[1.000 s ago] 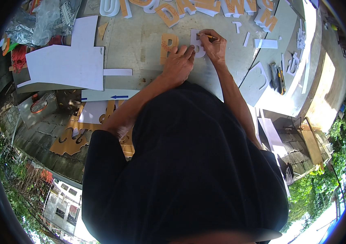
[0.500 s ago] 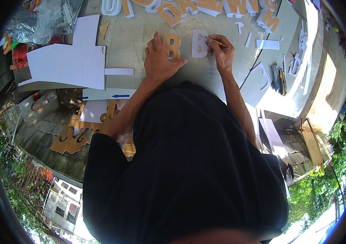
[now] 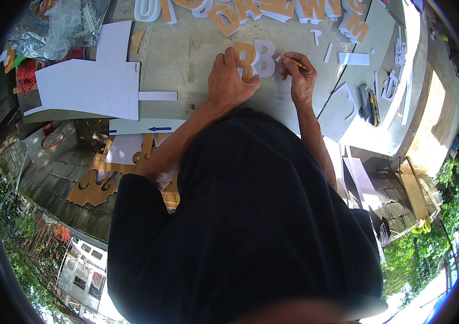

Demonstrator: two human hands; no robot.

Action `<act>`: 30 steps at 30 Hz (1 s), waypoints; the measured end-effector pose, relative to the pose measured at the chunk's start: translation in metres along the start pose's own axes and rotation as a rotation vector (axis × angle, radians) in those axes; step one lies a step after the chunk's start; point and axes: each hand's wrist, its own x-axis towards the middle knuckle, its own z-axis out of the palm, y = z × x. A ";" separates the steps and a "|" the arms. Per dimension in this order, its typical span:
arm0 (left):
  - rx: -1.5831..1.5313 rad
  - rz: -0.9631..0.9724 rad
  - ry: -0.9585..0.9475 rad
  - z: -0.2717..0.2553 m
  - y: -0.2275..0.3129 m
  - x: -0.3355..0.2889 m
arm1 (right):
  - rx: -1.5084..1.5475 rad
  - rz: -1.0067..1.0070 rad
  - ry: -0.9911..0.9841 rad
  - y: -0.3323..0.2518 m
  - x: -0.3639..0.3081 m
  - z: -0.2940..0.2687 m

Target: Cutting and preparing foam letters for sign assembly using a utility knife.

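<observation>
Two flat cut-outs, a tan letter (image 3: 250, 62) and a white letter (image 3: 259, 58), lie side by side on the desk (image 3: 181, 70), between its near edge and the thick letters (image 3: 217, 22) toward its far edge. The left hand (image 3: 228, 78) has its grip around the tan letter; the right hand (image 3: 303, 82) pinches a pencil (image 3: 300, 65). Both cut-outs look fully cut, but not yet built up like the thick letters

One left hand (image 3: 229, 81); one right hand (image 3: 301, 80); one pencil (image 3: 298, 64); two letters (image 3: 259, 58) between them; one blue arrow (image 3: 159, 129).
</observation>
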 end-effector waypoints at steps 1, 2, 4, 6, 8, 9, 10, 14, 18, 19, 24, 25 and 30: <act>-0.003 0.031 0.002 0.003 0.004 0.000 | -0.001 -0.001 0.000 -0.003 -0.001 -0.001; -0.003 0.031 0.003 0.008 0.007 0.001 | 0.020 -0.013 0.013 -0.005 -0.002 -0.003; 0.054 0.082 -0.014 0.021 0.010 0.006 | 0.038 -0.027 0.028 -0.011 -0.004 -0.003; 0.028 0.075 -0.053 0.033 0.011 0.008 | 0.063 -0.047 0.006 -0.015 -0.006 -0.001; 0.004 0.076 -0.102 0.034 0.020 0.010 | 0.047 -0.042 0.008 -0.019 -0.007 0.002; 0.014 0.044 -0.141 0.034 0.024 0.009 | 0.031 -0.035 0.001 -0.020 -0.007 0.003; 0.024 0.014 -0.179 0.032 0.027 0.008 | 0.031 -0.035 0.006 -0.019 -0.007 0.003; -0.154 -0.038 -0.264 0.029 0.016 0.006 | -0.064 -0.036 -0.059 -0.016 -0.006 0.008; -0.253 0.062 -0.258 0.034 -0.006 0.001 | -0.227 -0.077 -0.036 -0.015 -0.003 0.017; -0.284 0.062 -0.275 0.034 -0.008 -0.001 | -0.291 -0.114 -0.030 -0.014 -0.002 0.019; -0.269 0.104 -0.275 0.036 -0.015 -0.002 | -0.421 -0.168 -0.070 -0.006 0.005 0.020; -0.261 0.117 -0.262 0.038 -0.016 -0.001 | -0.414 -0.199 -0.076 -0.002 0.007 0.021; -0.277 0.133 -0.223 0.039 -0.017 -0.003 | -0.389 -0.222 -0.085 0.003 0.009 0.020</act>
